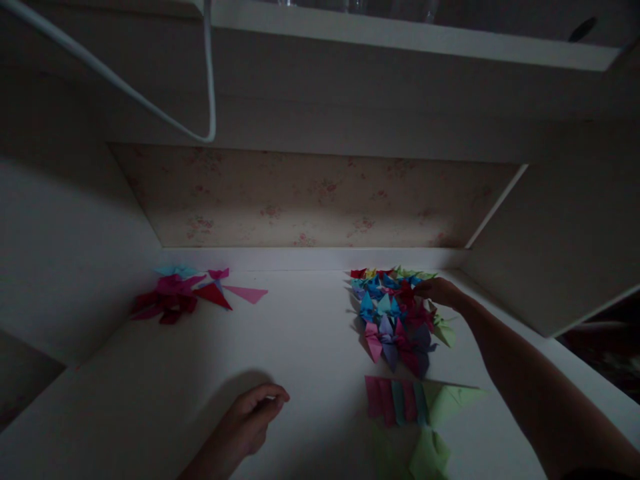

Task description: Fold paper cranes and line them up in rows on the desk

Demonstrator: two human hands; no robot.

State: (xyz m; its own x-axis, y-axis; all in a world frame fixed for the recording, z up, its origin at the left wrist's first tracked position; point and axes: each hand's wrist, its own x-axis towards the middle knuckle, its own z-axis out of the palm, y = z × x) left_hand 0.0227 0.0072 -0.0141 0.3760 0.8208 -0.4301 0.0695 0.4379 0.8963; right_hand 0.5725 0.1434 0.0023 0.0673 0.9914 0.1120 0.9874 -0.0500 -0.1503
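Several folded paper cranes in blue, pink, purple, red and green stand in close rows at the right of the white desk (pixel 300 347). My right hand (pixel 439 292) reaches into the far part of these rows, its fingers pinched at a dark red paper crane (pixel 406 292). Its fingertips are partly hidden. Nearer to me, my left hand (pixel 255 417) hovers over the desk with fingers curled and thumb against the index finger; nothing shows in it. A purple crane (pixel 387 340) and a pink crane (pixel 373 340) are in the nearest row.
At the far left lies a loose pile of folded paper (pixel 175 293) in magenta, red and blue. Folded pink and teal strips (pixel 397 402) and light green folded papers (pixel 453 402) lie in front of the cranes. A white cable (pixel 150 107) hangs below the shelf (pixel 400 45).
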